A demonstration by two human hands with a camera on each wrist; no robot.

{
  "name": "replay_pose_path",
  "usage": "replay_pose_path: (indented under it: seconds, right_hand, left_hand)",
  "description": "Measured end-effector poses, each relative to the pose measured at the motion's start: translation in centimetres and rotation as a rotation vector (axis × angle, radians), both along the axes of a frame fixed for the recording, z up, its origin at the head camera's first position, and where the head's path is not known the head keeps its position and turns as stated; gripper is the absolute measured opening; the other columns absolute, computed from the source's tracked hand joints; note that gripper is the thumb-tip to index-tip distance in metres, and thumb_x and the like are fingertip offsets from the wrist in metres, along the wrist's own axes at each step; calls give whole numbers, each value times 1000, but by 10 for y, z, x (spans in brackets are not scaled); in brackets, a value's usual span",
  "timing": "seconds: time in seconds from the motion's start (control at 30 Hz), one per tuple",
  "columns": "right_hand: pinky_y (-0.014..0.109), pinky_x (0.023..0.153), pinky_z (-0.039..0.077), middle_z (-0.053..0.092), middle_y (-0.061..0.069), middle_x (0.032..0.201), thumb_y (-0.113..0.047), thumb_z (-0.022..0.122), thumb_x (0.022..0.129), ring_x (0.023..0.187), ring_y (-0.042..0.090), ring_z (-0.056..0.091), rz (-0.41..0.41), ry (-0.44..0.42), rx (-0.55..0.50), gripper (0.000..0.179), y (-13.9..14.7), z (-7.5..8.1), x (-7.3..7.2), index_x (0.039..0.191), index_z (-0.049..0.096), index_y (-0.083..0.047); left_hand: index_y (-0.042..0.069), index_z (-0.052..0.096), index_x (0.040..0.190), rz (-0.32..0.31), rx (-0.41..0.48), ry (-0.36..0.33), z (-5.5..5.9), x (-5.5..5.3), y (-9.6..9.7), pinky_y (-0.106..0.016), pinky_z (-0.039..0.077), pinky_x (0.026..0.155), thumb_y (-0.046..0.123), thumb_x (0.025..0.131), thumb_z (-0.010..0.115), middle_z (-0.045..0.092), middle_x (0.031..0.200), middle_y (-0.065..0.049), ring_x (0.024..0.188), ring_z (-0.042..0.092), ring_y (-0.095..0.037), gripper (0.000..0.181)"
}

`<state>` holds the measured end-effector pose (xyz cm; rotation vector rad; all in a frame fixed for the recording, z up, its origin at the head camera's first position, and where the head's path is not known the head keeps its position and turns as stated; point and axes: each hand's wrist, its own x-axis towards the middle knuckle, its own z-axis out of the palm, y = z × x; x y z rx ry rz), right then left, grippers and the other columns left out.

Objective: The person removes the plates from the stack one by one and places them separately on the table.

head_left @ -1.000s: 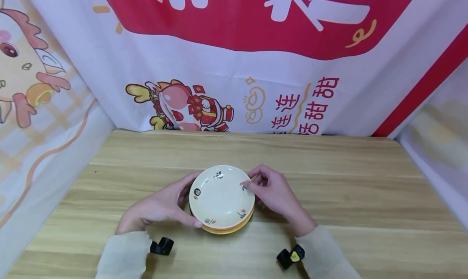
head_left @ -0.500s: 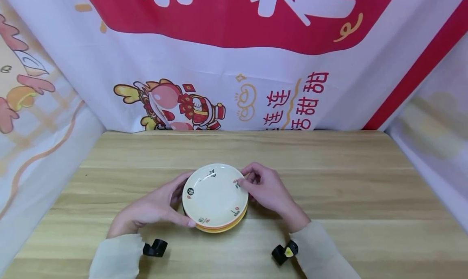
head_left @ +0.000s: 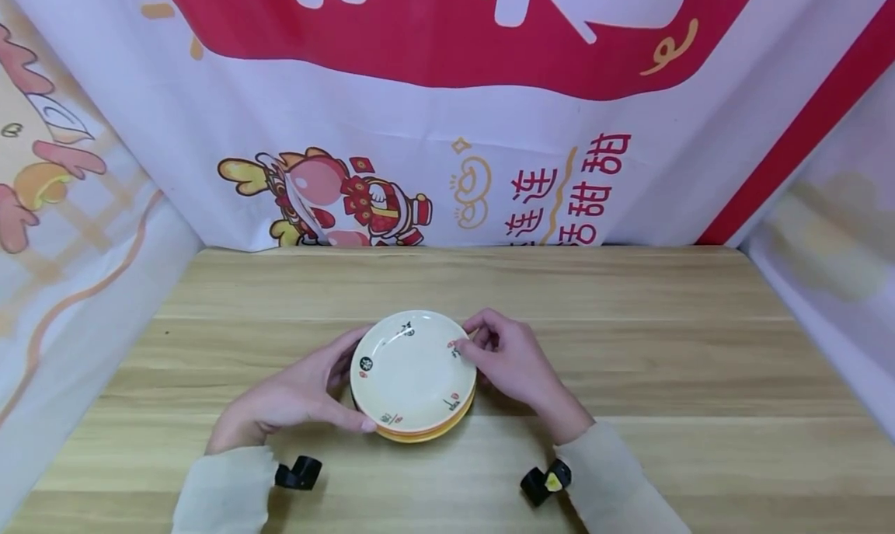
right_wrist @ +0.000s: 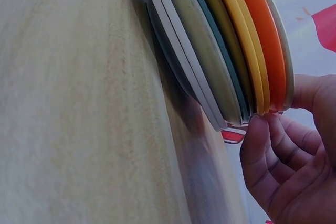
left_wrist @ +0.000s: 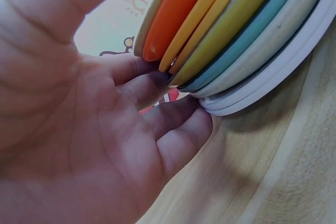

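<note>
A stack of round plates stands on the wooden table. Its top plate (head_left: 412,378) is cream with small dark and red motifs round the rim. In the left wrist view an orange plate (left_wrist: 173,14), yellow ones, a teal plate (left_wrist: 247,43) and white ones lie below it. My left hand (head_left: 301,394) holds the stack's left side, thumb at the front and fingers along the edges. On the right, my right hand (head_left: 510,363) pinches the upper plates, thumb over the cream rim and fingertips at the yellow edges (right_wrist: 257,77).
The wooden table (head_left: 664,363) extends around the stack. A printed white and red cloth (head_left: 419,114) hangs along its back edge, with more cloth at both sides. Black devices (head_left: 299,472) sit by both sleeve cuffs.
The head view has shifted, so everything appears a little further left than a second ago. Both hands and the stack keep the same places relative to each other.
</note>
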<state>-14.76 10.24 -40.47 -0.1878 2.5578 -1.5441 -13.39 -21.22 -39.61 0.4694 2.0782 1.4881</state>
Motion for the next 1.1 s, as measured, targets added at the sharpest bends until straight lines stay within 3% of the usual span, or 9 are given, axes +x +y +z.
replay_pose_path:
  seconds: [0.73, 0.87, 0.97, 1.1]
  right_hand:
    - [29, 50, 56, 71, 4, 85, -20, 81, 96, 61, 19, 61, 9, 32, 4, 17, 0, 14, -3, 108, 72, -14]
    - [30, 52, 59, 72, 6, 86, -18, 79, 97, 62, 20, 63, -15, -27, -33, 15, 1, 13, -1, 110, 72, -13]
    - [33, 53, 61, 73, 7, 88, -17, 79, 98, 63, 21, 64, -43, -57, -56, 15, 2, 12, 0, 111, 72, -13]
    - [34, 54, 62, 73, 7, 90, -19, 79, 98, 64, 21, 65, -60, -65, -61, 15, 3, 10, -1, 111, 73, -14]
  left_hand:
    - [26, 30, 168, 9, -9, -3, 2, 0, -4, -60, 24, 135, 19, 79, 97, 36, 174, -6, 163, 30, -41, 112]
    - [24, 29, 169, -1, -8, 0, 2, 1, -5, -34, 38, 130, 19, 80, 97, 37, 173, -6, 163, 32, -39, 112]
    - [24, 29, 169, -4, -4, -6, 1, 1, -5, -12, 40, 118, 19, 80, 97, 37, 173, -6, 162, 32, -38, 112]
    - [25, 29, 169, -4, 2, -16, 0, 1, -4, -9, 38, 116, 18, 80, 97, 38, 173, -5, 163, 32, -37, 112]
